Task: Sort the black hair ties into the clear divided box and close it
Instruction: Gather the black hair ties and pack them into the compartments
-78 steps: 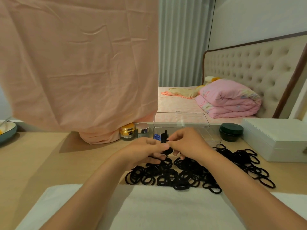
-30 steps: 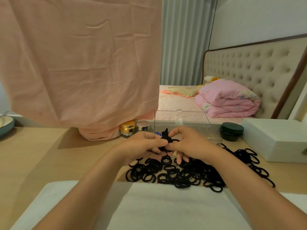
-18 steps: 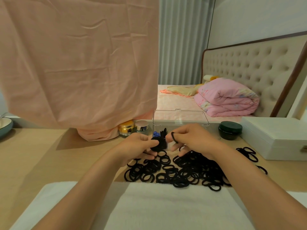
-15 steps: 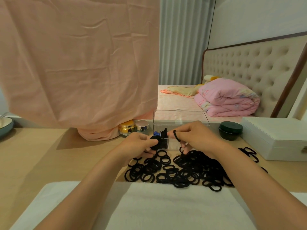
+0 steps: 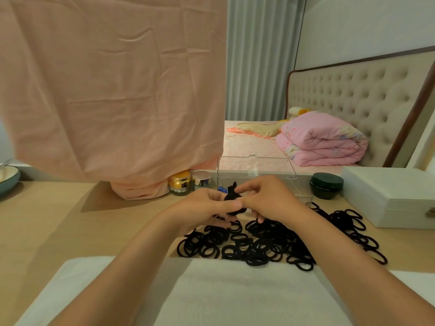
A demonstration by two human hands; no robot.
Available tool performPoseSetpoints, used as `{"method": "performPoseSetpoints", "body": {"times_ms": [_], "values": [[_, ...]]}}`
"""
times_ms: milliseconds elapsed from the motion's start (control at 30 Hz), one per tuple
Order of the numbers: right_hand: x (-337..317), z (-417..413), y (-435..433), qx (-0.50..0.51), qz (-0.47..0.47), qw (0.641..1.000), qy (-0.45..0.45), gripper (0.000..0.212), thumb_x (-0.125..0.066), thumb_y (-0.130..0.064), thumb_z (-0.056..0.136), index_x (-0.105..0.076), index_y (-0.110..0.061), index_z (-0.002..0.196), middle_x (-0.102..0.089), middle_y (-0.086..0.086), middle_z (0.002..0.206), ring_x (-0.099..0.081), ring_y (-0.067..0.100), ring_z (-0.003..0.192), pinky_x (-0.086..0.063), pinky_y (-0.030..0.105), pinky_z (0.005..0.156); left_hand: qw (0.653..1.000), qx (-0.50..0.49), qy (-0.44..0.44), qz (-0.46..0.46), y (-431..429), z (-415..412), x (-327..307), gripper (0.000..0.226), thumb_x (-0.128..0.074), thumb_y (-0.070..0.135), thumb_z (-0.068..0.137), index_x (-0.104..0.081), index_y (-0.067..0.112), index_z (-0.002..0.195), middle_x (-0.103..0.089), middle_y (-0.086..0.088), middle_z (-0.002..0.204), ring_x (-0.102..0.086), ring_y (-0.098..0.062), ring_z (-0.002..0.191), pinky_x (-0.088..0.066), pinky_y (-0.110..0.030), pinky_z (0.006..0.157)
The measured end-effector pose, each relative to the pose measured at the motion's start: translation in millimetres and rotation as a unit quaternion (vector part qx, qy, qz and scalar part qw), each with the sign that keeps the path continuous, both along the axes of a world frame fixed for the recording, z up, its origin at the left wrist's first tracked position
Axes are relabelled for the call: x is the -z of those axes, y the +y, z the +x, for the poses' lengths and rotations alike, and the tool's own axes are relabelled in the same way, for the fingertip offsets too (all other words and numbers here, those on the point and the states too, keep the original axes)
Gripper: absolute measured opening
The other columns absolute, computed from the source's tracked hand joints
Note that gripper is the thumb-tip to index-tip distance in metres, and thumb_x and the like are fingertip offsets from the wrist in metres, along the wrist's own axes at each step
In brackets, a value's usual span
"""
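A big heap of loose black hair ties [image 5: 266, 243] lies spread on the wooden table. Above it my left hand [image 5: 207, 208] grips a small bunch of black hair ties [image 5: 231, 198]. My right hand [image 5: 268, 200] meets it from the right, thumb and fingers pinching the same bunch. Just behind my hands stands the clear divided box [image 5: 301, 194], its lid [image 5: 256, 167] tipped up open. Something blue [image 5: 221, 189] shows in the box's left end. Most of the box's inside is hidden by my hands.
A white towel [image 5: 235, 292] lies at the near table edge. A gold jar [image 5: 180, 183] and a silver-lidded jar [image 5: 202, 178] stand left of the box, a dark green jar [image 5: 326, 185] and a white case [image 5: 390, 196] to its right. Pink cloth [image 5: 113, 90] hangs at the left.
My right hand, which held one tie apart from the bunch, has come back to the left hand. Both hands now hold the bunch together.
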State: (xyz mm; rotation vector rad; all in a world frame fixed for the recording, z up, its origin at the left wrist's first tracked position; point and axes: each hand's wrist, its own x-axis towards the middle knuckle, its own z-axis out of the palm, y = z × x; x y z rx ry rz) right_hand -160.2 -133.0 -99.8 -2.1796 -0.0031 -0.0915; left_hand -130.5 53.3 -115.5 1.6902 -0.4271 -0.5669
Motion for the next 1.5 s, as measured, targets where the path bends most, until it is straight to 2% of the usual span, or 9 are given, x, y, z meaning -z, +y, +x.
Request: {"method": "performPoseSetpoints", "body": {"times_ms": [267,567,733,833,967,1067,1300,1400,1500], "values": [[-9,-11,-15,-0.116,0.128,0.977,0.126,0.027,-0.074,-0.020,0.092,-0.074,-0.016,0.119,-0.077,0.007,0.107,-0.074,0.018,0.084,-0.060,0.029,0.066,1.000,-0.013,-0.013,0.007,5,6,0,0.022,-0.067,0.009,0.093,-0.072,0.009,0.115,-0.075,-0.012,0.112,-0.073,-0.022,0.104,-0.058,-0.034,0.092],[-8,-4,-18,-0.027,0.206,0.975,0.077,0.030,-0.078,-0.018,0.088,-0.072,-0.006,0.115,-0.077,0.017,0.099,-0.075,0.020,0.078,-0.063,0.030,0.064,0.992,-0.037,-0.117,0.020,-8,18,-9,0.031,-0.078,0.018,0.087,-0.064,0.017,0.115,-0.076,-0.009,0.095,-0.075,-0.019,0.087,-0.061,-0.034,0.080],[-16,7,-26,0.051,0.216,0.975,0.027,0.022,-0.075,-0.015,0.091,-0.069,-0.006,0.110,-0.075,0.019,0.097,-0.072,0.017,0.069,-0.062,0.028,0.059,0.968,-0.082,-0.222,0.084,-19,45,-13,0.028,-0.067,0.047,0.091,-0.062,0.033,0.115,-0.071,0.008,0.109,-0.067,-0.009,0.102,-0.055,-0.036,0.096],[-21,22,-31,0.092,0.173,0.981,0.010,0.017,-0.075,-0.018,0.091,-0.068,-0.011,0.105,-0.074,0.015,0.099,-0.070,0.018,0.068,-0.057,0.026,0.049,0.940,-0.115,-0.285,0.146,-21,58,-4,0.031,-0.057,0.044,0.098,-0.058,0.034,0.127,-0.062,0.006,0.131,-0.056,-0.011,0.120,-0.047,-0.037,0.106],[-24,47,-27,0.107,0.102,0.989,0.003,0.013,-0.076,-0.021,0.091,-0.070,-0.014,0.100,-0.074,0.007,0.098,-0.064,0.014,0.058,-0.040,0.025,0.046,0.867,-0.075,-0.368,0.328,-27,68,10,0.046,-0.046,0.053,0.098,-0.049,0.040,0.143,-0.032,-0.002,0.158,-0.017,-0.023,0.147,-0.021,-0.045,0.119],[-25,64,-17,0.107,0.084,0.991,0.005,0.008,-0.076,-0.019,0.091,-0.069,-0.014,0.092,-0.074,0.008,0.093,-0.061,0.014,0.052,-0.033,0.025,0.046,0.859,-0.059,-0.369,0.351,-32,71,16,0.053,-0.043,0.064,0.095,-0.050,0.041,0.143,-0.020,-0.002,0.163,-0.006,-0.022,0.151,-0.016,-0.048,0.120],[-15,96,-3,0.122,-0.022,0.992,0.004,0.013,-0.078,-0.020,0.089,-0.070,-0.019,0.078,-0.075,0.006,0.088,-0.063,0.018,0.059,-0.038,0.021,0.041,0.889,-0.032,-0.346,0.296,-27,78,24,0.043,-0.057,0.065,0.089,-0.065,0.041,0.123,-0.027,-0.001,0.156,-0.013,-0.020,0.148,-0.023,-0.048,0.119],[-5,106,2,0.117,-0.088,0.989,0.000,0.016,-0.081,-0.024,0.084,-0.073,-0.024,0.070,-0.076,0.001,0.085,-0.066,0.018,0.068,-0.058,0.034,0.066,0.915,-0.043,-0.326,0.234,-19,82,27,0.039,-0.072,0.060,0.080,-0.069,0.039,0.113,-0.042,0.002,0.138,-0.033,-0.019,0.137,-0.037,-0.043,0.112],[-2,113,6,0.119,-0.195,0.974,-0.004,0.008,-0.080,-0.033,0.083,-0.080,-0.026,0.081,-0.076,-0.006,0.087,-0.069,0.017,0.085,-0.059,0.038,0.080,0.920,-0.095,-0.332,0.186,-17,83,30,0.046,-0.083,0.055,0.071,-0.060,0.031,0.103,-0.056,0.006,0.115,-0.054,-0.015,0.111,-0.049,-0.032,0.090]]}}
